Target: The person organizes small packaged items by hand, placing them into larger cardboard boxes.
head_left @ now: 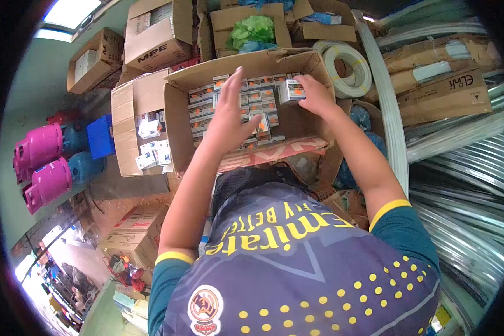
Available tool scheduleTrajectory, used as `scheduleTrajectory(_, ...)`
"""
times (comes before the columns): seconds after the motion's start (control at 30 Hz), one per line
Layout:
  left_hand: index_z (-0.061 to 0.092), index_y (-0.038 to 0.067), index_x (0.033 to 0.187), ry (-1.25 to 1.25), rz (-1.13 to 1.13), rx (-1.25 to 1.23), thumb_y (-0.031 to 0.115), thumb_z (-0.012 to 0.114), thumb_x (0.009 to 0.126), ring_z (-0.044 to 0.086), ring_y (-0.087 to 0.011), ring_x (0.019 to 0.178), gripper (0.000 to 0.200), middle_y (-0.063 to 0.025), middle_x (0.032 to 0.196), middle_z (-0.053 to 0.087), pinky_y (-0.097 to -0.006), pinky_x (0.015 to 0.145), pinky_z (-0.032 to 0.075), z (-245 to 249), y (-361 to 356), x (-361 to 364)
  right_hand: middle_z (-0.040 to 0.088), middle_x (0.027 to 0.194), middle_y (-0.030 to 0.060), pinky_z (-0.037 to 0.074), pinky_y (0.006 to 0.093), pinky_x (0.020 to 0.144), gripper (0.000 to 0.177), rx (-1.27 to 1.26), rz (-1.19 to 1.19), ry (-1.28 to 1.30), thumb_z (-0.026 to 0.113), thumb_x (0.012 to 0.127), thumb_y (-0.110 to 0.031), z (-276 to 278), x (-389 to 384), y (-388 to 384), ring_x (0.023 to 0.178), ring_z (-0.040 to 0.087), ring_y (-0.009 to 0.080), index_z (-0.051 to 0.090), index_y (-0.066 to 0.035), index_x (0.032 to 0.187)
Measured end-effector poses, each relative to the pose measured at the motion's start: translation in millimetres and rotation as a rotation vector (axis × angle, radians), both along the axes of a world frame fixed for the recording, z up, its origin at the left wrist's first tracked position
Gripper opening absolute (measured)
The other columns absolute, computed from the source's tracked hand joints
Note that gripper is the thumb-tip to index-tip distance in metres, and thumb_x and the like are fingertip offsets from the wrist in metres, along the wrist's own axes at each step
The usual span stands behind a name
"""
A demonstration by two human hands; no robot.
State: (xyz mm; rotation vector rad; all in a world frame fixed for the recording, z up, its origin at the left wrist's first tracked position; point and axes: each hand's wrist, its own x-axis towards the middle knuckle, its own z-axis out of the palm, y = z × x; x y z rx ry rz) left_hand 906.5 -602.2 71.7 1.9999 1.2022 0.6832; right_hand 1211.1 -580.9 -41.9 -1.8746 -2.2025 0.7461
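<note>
Dark shirt (319, 269) with yellow lettering and yellow dots fills the nearest part of the view, its teal sleeves (406, 229) edged in yellow. Past it, the left hand (232, 115) hovers over the small boxes (199, 111), fingers straight and thumb spread; whether it touches any, I cannot tell. The right hand (315, 96) grips a white box (290, 91) between thumb and fingers, at the right end of the rows. Those rows stand inside a big carton (176, 106), many boxes showing an orange mark. White packs (149, 126) lie on cardboard (124, 115) just left of it. Metal bars (465, 224) run along the right. Farther out are a blue bin (99, 136) near pink cylinders (45, 144) on the left, a white coil (347, 70) on the right, and a green bag (252, 32) in another carton (220, 39) behind.
</note>
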Motion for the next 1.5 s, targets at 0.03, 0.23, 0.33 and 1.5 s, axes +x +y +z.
scheduleTrajectory(0.03, 0.016, 0.008, 0.164, 0.0, 0.049, -0.06, 0.013, 0.078, 0.085, 0.037, -0.0425, 0.147, 0.101, -0.0258, 0.16, 0.032, -0.0458, 0.122, 0.033, -2.2, -6.4, -16.3, 0.058, 0.136, 0.0154, 0.054, 0.048, 0.097, 0.066, -0.011, 0.008, -0.04, 0.074, 0.078, -0.005, -16.6, 4.1, 6.8, 0.123, 0.06, 0.039, 0.052, -0.01, 0.14)
scheduleTrajectory(0.23, 0.018, 0.009, 0.164, 0.006, 0.441, -0.418, 0.005, 0.071, 0.091, 0.054, -0.0329, 0.131, 0.09, -0.0237, 0.142, 0.051, -0.0397, 0.109, 0.046, -20.9, -96.2, -100.3, 0.062, 0.135, 0.0141, 0.051, 0.0482, 0.102, 0.074, -0.183, 0.143, -0.286, 0.07, 0.08, -0.002, -67.2, -4.2, 30.8, 0.124, 0.061, 0.0353, 0.048, -0.013, 0.15)
scheduleTrajectory(0.33, 0.019, 0.01, 0.164, -0.089, 0.637, -0.442, 0.005, 0.071, 0.091, 0.062, -0.0268, 0.118, 0.09, -0.0202, 0.132, 0.057, -0.0368, 0.1, 0.052, -54.6, -158.5, -119.9, 0.061, 0.138, 0.0128, 0.05, 0.0492, 0.104, 0.078, -0.135, 0.192, -0.433, 0.071, 0.082, -0.004, -80.5, -8.8, 34.7, 0.128, 0.058, 0.034, 0.044, -0.017, 0.154)
scheduleTrajectory(1.5, 0.05, 0.02, 0.15, 0.464, 0.362, -0.223, 0.043, 0.065, 0.093, 0.043, -0.0369, 0.142, 0.063, -0.0116, 0.147, 0.054, -0.061, 0.115, 0.025, -120.6, -146.0, -85.4, 0.052, 0.141, 0.0191, 0.054, 0.056, 0.098, 0.067, -0.482, -0.069, -0.611, 0.078, 0.082, -0.017, -108.8, -10.7, -19.0, 0.128, 0.057, 0.0423, 0.054, -0.018, 0.144)
